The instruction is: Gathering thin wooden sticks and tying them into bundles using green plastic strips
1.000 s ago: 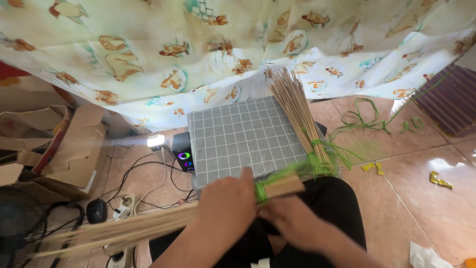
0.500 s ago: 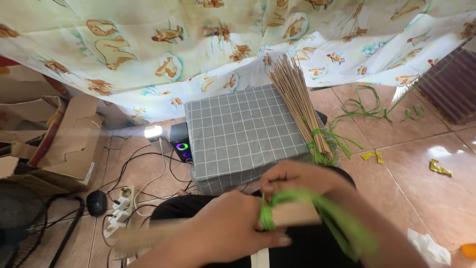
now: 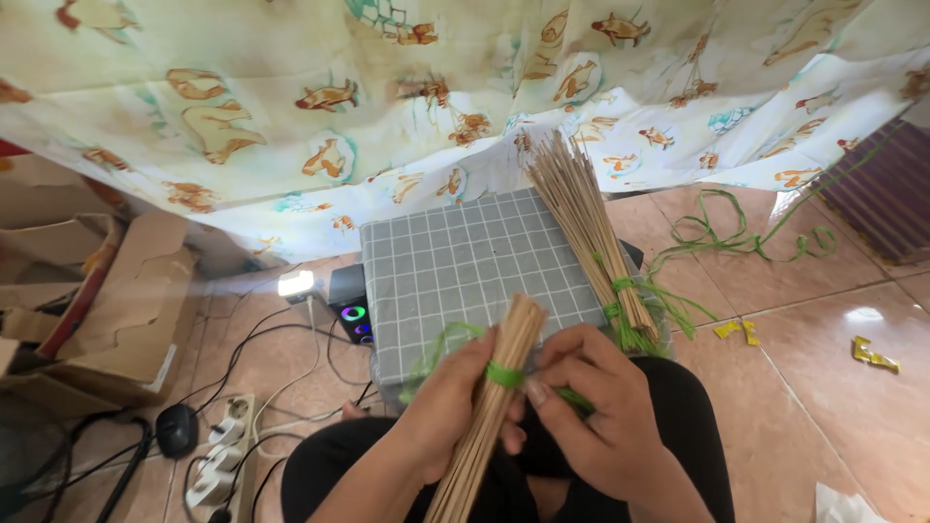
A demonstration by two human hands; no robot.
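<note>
Poking stick bundle (image 3: 494,407) up between both hands' grip.

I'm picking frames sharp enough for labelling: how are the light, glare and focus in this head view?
Head view: even daylight, soft shadows; hands and the stick bundle sharp; a white glare patch on the floor tile at right; a small lamp blown out to white by the boxes; the curtain curves with wide-angle distortion near the edges.
</note>
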